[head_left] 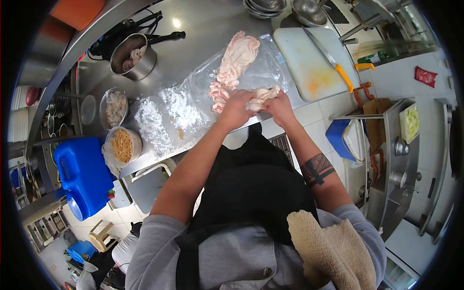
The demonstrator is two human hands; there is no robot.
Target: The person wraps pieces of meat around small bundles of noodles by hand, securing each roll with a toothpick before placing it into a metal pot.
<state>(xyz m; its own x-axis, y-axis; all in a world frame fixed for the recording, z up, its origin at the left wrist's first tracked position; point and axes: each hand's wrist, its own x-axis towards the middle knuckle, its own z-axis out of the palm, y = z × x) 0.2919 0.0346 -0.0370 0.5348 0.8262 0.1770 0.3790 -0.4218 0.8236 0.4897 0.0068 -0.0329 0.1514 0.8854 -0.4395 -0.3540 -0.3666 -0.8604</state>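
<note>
Here, left of the cutting board [302, 55], a meat piece [263, 98] is clamped by left hand [237, 108] and right hand [280, 108] fingers, seemingly for control; plastic sheeting [268, 72] is spread, likely against mess.

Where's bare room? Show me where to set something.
Bare counter stretches between pot and meat; the cutting board is free left of the knife. Crowded: the near-left edge, with white powder, tub and bowl, and around left hand and right hand.

Wht-tiled flr [308, 116] w/ s/s shelving [409, 162] at R.
</note>
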